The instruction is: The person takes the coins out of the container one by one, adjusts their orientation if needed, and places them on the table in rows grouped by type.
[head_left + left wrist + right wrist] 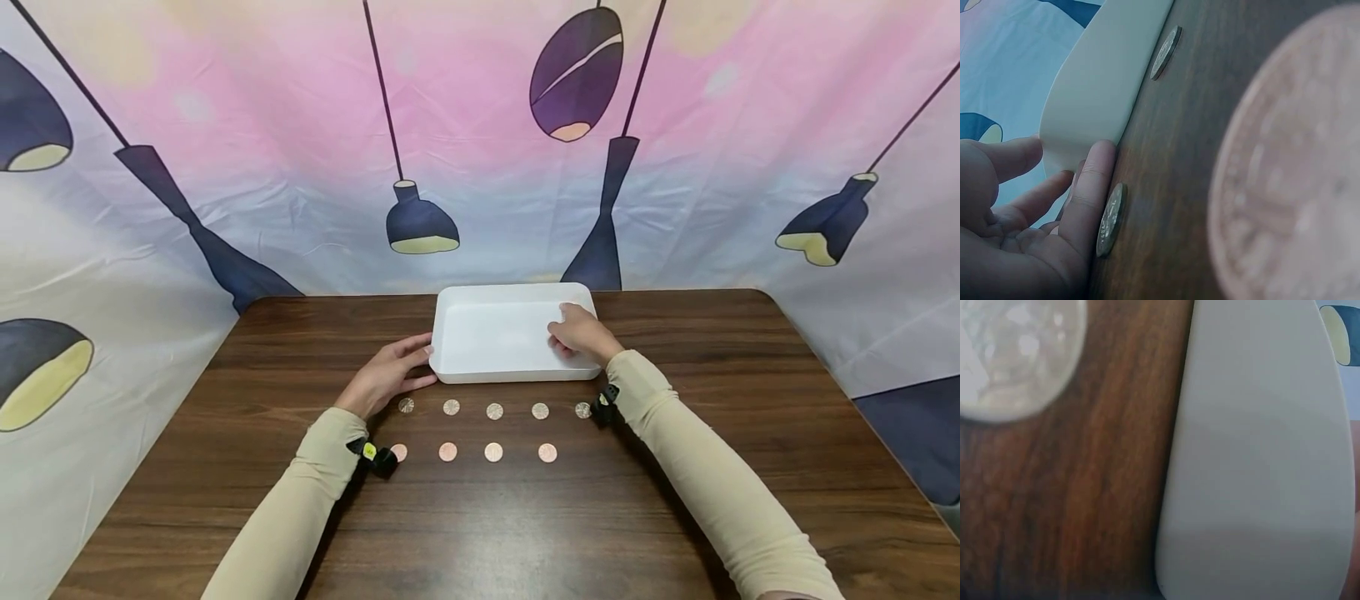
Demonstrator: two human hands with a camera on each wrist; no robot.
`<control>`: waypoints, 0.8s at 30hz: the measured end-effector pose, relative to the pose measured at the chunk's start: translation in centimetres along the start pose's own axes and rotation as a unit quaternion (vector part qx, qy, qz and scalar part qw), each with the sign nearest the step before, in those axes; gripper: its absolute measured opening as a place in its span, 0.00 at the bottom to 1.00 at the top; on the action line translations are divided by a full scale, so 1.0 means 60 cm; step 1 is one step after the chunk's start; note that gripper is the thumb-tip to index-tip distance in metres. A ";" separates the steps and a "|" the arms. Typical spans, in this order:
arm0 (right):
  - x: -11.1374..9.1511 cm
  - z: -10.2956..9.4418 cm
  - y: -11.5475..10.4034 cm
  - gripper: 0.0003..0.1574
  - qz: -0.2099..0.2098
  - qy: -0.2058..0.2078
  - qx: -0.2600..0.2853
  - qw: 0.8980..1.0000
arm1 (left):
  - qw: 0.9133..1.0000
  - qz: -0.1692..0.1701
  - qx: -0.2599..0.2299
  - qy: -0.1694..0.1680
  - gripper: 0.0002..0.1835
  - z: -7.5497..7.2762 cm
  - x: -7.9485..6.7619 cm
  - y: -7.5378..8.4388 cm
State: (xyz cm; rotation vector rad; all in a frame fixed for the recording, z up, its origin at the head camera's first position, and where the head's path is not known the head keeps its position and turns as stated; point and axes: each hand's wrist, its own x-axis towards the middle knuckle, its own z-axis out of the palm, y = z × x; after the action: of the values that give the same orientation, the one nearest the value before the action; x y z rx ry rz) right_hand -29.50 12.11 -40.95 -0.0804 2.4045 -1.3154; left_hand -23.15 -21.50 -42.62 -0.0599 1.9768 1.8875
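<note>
A shallow white tray [495,333] lies near the table's back edge. My left hand [386,373] is at its left end; in the left wrist view the outstretched fingers [1092,187] touch the tray wall [1088,94]. My right hand [583,333] reaches over the tray's right end with its fingers bent inward above the tray floor; I cannot tell whether a small thing is between them. In the right wrist view the tray wall [1260,462] hides most of that hand. In front lie a row of silver-coloured coins [494,412] and a row of copper-coloured coins [492,452].
The coins lie flat and spaced apart on the dark wooden table [517,533]. Black wrist cameras hang low by the coins: the left one [384,462] overlaps a copper-coloured coin, the right one [602,410] a silver-coloured one. A printed cloth [487,150] hangs behind the table.
</note>
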 end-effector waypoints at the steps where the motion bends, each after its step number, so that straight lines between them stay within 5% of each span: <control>1: 0.000 0.000 -0.001 0.43 0.001 -0.005 0.000 1.000 | 1.000 -0.001 0.000 0.000 0.31 0.000 0.000 0.000; 11: -0.021 0.012 -0.014 0.35 -0.014 -0.070 0.029 0.997 | 1.000 0.000 0.001 -0.001 0.32 0.002 -0.002 0.004; 24: -0.029 0.027 -0.022 0.28 -0.052 -0.106 0.009 0.993 | 1.000 0.000 -0.002 0.006 0.30 0.003 -0.001 0.000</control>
State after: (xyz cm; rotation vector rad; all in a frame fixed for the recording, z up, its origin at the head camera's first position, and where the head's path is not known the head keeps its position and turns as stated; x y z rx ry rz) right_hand -27.48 10.52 -40.12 -0.3272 2.2351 -1.3037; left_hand -23.05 -21.35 -42.63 -0.0712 1.9799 1.8963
